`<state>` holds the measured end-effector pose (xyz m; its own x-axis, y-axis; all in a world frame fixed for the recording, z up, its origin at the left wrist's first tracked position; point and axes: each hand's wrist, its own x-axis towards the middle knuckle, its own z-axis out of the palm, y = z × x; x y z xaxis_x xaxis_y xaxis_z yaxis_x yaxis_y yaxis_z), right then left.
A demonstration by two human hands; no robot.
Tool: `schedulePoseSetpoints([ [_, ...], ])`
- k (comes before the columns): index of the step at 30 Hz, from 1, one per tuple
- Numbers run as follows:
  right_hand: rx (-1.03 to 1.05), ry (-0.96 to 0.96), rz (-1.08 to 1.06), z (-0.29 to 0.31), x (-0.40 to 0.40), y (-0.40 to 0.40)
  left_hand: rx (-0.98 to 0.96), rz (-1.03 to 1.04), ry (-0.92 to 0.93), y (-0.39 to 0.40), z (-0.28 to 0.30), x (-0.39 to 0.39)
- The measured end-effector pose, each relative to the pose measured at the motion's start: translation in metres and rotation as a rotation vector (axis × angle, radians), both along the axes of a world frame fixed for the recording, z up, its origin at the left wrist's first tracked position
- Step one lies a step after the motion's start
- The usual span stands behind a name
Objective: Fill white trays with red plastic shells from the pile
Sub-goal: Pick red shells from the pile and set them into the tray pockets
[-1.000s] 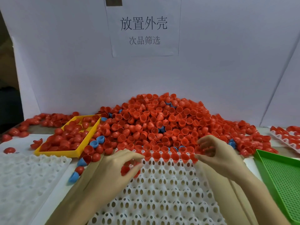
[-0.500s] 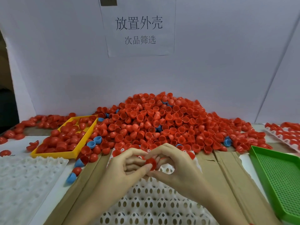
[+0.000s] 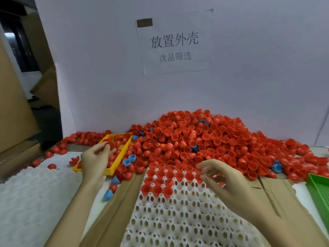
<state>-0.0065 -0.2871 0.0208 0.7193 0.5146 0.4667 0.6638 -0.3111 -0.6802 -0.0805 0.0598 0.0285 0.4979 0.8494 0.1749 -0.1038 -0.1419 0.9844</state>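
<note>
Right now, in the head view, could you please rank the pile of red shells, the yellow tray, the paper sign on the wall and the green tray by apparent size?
1. Pile of red shells, clearly largest.
2. Paper sign.
3. Yellow tray, partly hidden by the left hand.
Green tray: cut off at the frame edge, so unranked.

The bench is viewed from head height, forward and downward, close above the tray (image 3: 178,220) at lower centre.

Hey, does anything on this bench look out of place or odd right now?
Yes: blue shells are mixed in with the red shells, several beside the yellow tray and one near the green tray. A crumpled-looking red piece lies left of the yellow tray, possibly damaged.
</note>
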Motion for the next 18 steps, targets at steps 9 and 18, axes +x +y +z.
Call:
schedulePoseSetpoints([
  [9, -0.005, 0.014, -0.054, 0.004, 0.008, -0.011, 0.824, 0.182, 0.48, -0.001, -0.01, -0.005],
  [18, -0.089, -0.017, -0.361, -0.001, 0.039, -0.043, 1.261, -0.351, 0.155, -0.08, -0.018, -0.009],
])
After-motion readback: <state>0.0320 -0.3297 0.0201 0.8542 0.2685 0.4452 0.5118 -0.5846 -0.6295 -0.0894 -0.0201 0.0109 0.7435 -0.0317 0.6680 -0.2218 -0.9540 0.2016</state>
